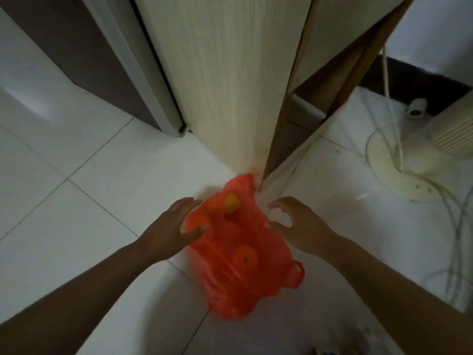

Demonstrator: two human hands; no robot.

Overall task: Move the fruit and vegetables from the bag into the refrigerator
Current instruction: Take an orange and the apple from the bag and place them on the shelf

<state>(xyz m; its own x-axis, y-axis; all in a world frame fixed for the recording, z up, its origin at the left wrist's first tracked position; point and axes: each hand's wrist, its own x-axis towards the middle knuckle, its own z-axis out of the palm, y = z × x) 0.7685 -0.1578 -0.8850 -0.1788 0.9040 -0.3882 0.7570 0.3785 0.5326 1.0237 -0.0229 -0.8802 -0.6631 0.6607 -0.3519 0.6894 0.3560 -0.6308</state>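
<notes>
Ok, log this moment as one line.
bag: on floor, orange and yellow fruit inside | left hand: open, beside bag | right hand: open, beside bag | step: reaching, nothing held

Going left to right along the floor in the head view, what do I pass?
left hand → red bag → right hand → fan base

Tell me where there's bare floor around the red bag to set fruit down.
Bare tile floor lies left of the bag, beyond the left hand. A narrower patch sits between the right hand and the fan base. Crowded: cables by the fan, and the wooden panel at the bag's far end.
</notes>
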